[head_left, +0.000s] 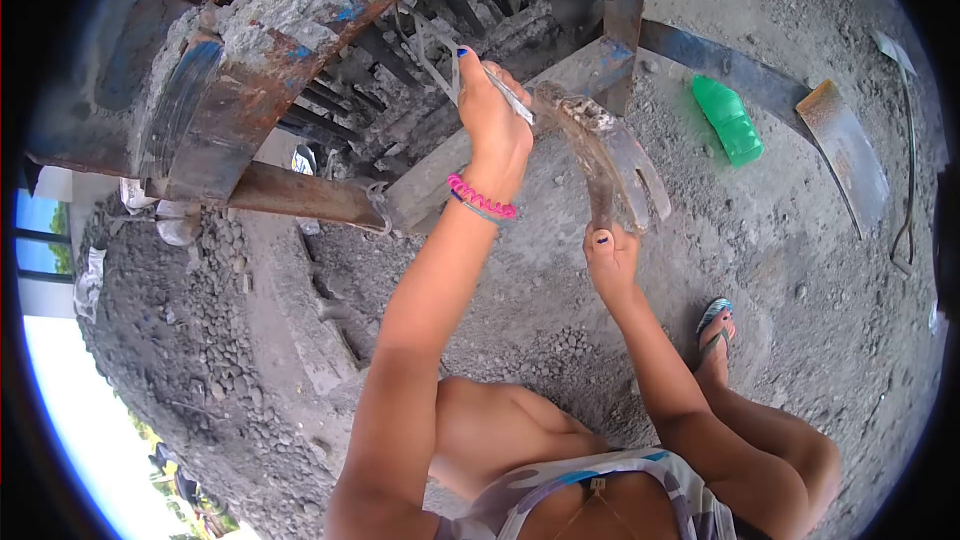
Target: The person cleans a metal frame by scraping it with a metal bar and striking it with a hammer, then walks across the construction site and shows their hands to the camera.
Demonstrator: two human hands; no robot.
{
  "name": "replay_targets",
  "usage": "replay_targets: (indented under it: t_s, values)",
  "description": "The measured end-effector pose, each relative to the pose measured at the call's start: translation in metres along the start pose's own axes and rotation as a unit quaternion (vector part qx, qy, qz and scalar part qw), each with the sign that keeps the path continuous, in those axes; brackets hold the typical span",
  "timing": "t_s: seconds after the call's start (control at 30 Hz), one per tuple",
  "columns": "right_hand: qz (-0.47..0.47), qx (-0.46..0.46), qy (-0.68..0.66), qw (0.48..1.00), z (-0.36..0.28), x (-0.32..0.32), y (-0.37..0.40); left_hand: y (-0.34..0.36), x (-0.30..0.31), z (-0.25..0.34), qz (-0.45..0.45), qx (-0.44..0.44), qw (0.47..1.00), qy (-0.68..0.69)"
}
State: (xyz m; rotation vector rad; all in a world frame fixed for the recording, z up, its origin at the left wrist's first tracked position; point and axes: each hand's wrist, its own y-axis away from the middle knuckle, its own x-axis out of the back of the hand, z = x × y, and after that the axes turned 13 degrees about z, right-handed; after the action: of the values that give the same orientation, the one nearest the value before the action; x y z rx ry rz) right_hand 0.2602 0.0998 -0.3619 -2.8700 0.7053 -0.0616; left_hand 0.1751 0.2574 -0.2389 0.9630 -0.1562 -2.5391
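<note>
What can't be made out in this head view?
- Working end of the thin grey metal tool in the left hand: lost against the rusty blue concrete-caked steel frame.
- Handle of the concrete-crusted metal hammer: lower part covered by the right hand.
- Frame's upper part: cut off by the top edge.
- Green plastic bottle: any label too small to read.
</note>
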Motion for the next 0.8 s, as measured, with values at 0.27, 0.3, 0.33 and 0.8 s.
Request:
replay_targets:
  t_s: [0.27,0.3,0.33,0.8]
  values:
    - [0.048,0.095,-0.163,0.981,0.000,0.006,0.011,-0.016,0.009,0.007,-0.032,0.010,0.999,0.008]
    - [0.037,0.088,-0.142,0.985,0.003,0.004,0.010,-0.015,0.009,0.007,-0.028,0.010,1.000,0.004]
    - [0.027,0.080,-0.122,0.989,0.005,0.001,0.009,-0.014,0.007,0.007,-0.013,0.007,1.000,0.003]
    - [0.076,-0.058,-0.227,0.969,-0.023,0.012,-0.009,0.020,0.024,0.001,-0.045,0.035,0.996,-0.068]
